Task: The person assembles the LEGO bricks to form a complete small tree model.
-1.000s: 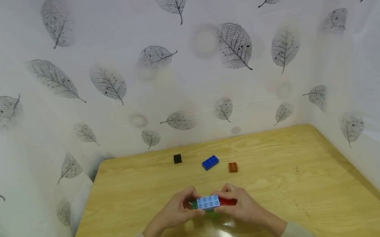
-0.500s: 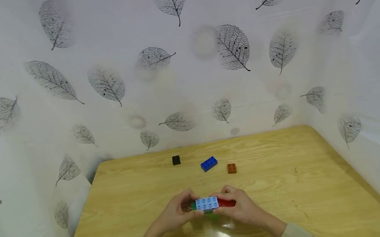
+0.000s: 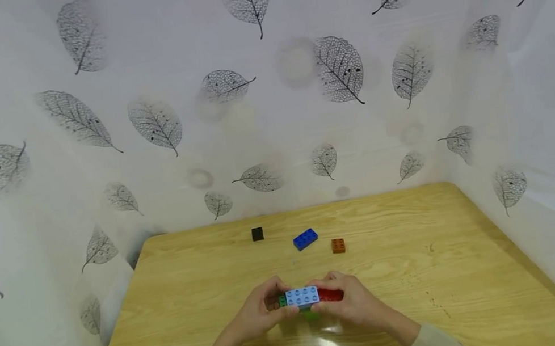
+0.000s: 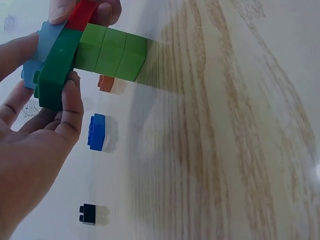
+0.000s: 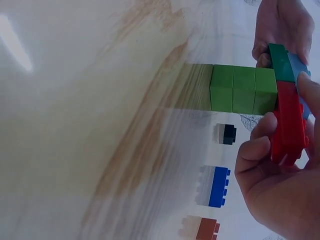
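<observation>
Both hands hold one assembly of toy building bricks over the near middle of the table. Its top is a light blue brick [image 3: 302, 296] with studs facing up. Beneath that, a dark green brick [image 4: 59, 70] and a red brick [image 5: 290, 117] lie end to end, sticking out left and right. A column of light green bricks [image 5: 243, 89] supports the middle from below, standing upright on the table. My left hand [image 3: 254, 312] pinches the light blue and dark green bricks at the left. Opposite it, my right hand [image 3: 354, 304] grips the red brick, its thumb against the light blue one.
Farther back on the wooden table [image 3: 192, 285] lie a small black brick [image 3: 257, 234], a blue brick [image 3: 305, 239] and a small orange-brown brick [image 3: 338, 246]. A white curtain [image 3: 272, 122] with leaf prints encloses the table's back and sides.
The head view has shifted slightly. Both hands keep their grip on the brick assembly, which stays in nearly the same place.
</observation>
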Demonstrator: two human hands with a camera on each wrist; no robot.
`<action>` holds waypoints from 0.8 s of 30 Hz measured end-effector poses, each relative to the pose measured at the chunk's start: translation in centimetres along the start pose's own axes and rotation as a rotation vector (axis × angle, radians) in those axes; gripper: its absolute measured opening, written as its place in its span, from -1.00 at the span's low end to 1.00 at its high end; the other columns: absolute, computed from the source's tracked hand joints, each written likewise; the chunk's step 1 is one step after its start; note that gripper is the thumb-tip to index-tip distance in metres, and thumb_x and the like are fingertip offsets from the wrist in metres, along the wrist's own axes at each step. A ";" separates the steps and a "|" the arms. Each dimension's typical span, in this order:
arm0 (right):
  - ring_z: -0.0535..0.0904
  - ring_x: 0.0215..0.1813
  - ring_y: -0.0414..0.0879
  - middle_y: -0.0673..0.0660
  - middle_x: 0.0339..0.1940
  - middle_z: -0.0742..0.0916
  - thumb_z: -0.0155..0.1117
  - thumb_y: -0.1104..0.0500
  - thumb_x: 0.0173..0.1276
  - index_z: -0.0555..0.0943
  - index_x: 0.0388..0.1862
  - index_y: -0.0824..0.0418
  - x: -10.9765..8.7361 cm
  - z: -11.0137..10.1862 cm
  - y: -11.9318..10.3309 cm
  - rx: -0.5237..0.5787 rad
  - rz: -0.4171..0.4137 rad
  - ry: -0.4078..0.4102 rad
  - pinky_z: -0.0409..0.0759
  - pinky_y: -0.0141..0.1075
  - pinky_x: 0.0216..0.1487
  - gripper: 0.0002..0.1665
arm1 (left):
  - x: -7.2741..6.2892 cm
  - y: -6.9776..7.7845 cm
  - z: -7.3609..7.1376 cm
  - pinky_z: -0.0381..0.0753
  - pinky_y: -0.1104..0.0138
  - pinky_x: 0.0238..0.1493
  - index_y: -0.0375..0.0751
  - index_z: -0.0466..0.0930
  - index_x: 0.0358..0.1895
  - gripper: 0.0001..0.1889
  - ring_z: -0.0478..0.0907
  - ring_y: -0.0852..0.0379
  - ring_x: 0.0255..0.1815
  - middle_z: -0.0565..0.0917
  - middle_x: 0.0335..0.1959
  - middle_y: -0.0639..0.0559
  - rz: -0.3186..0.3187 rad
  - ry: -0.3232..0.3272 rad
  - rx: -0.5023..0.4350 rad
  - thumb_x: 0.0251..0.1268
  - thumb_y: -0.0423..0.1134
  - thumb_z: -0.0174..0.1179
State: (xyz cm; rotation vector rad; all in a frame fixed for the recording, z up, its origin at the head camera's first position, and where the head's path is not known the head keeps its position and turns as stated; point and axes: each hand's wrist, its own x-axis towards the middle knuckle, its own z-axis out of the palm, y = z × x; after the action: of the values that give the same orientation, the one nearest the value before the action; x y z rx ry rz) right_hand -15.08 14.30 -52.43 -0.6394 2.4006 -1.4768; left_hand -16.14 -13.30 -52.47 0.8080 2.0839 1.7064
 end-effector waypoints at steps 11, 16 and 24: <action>0.58 -0.05 -0.21 0.08 0.04 0.71 0.47 -0.07 0.43 0.66 0.37 0.12 0.1 -0.4 0.1 -0.018 -0.051 -0.029 0.56 -0.41 -0.10 -0.40 | -0.1 0.0 0.5 0.66 0.38 -0.06 -0.23 0.57 0.15 -0.69 0.67 0.24 -0.07 0.71 0.07 -0.23 -0.056 0.049 0.044 0.48 -0.21 0.32; 0.58 0.05 -0.18 0.09 0.17 0.67 0.49 -0.16 0.38 0.60 0.43 0.11 0.0 -1.3 0.0 -0.099 -0.044 -0.087 0.58 -0.38 -0.01 -0.27 | -0.1 -0.1 0.6 0.67 0.39 -0.06 -0.22 0.58 0.18 -0.68 0.67 0.25 -0.08 0.71 0.08 -0.24 -0.060 0.053 0.047 0.47 -0.21 0.32; 0.57 -0.02 -0.19 0.29 0.17 0.70 0.28 0.04 0.58 0.63 0.36 0.11 0.4 -4.9 0.1 -0.065 -0.068 0.034 0.57 -0.33 -0.08 -0.56 | 0.0 0.1 0.5 0.68 0.42 -0.06 -0.26 0.61 0.22 -0.63 0.66 0.25 -0.07 0.71 0.10 -0.22 -0.101 0.038 0.035 0.47 -0.19 0.31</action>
State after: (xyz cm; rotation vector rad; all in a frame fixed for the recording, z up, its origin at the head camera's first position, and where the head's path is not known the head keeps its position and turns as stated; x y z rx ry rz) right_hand -17.55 17.99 -50.33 -0.7228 2.4853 -1.4520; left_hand -15.83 -12.85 -52.49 0.6729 2.1467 1.6488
